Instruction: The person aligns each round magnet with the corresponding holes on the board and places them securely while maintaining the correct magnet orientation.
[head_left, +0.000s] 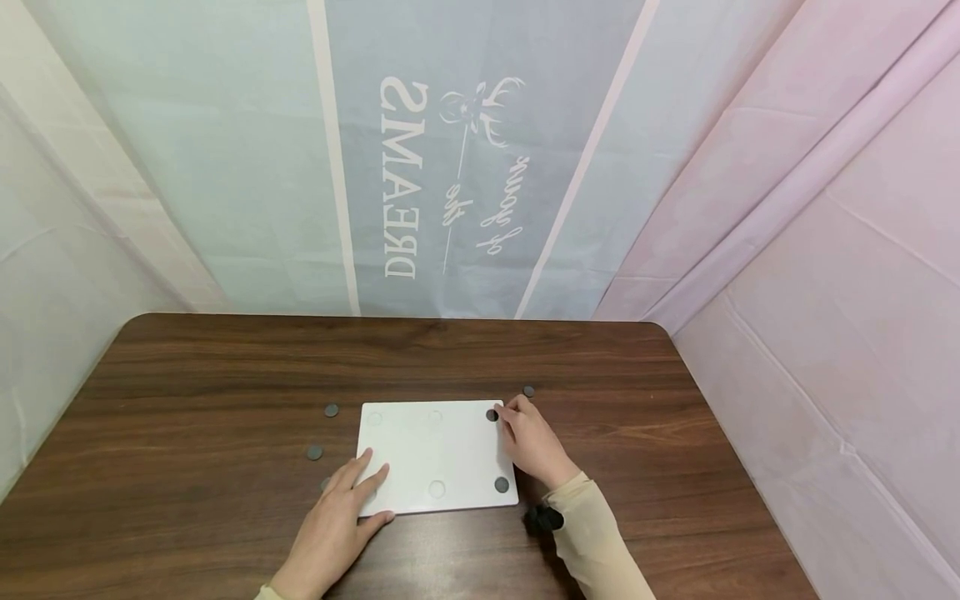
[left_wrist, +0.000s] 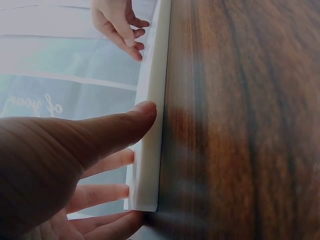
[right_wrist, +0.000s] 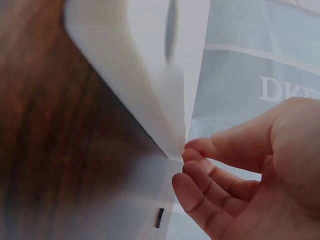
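Note:
A white rectangular board with shallow round recesses lies flat on the table. My left hand rests spread across its lower left corner; the left wrist view has the thumb of that hand against the board's front edge. At the upper right corner, thumb and index finger of my right hand pinch a dark disc over the board. The right wrist view shows this hand with curled fingers by the corner, the disc hidden there. Another dark disc sits at the board's lower right.
Loose dark discs lie left of the board, one at the upper left, one below it and one partly behind my left hand. Another lies beyond my right hand. Printed curtains hang behind the wooden table.

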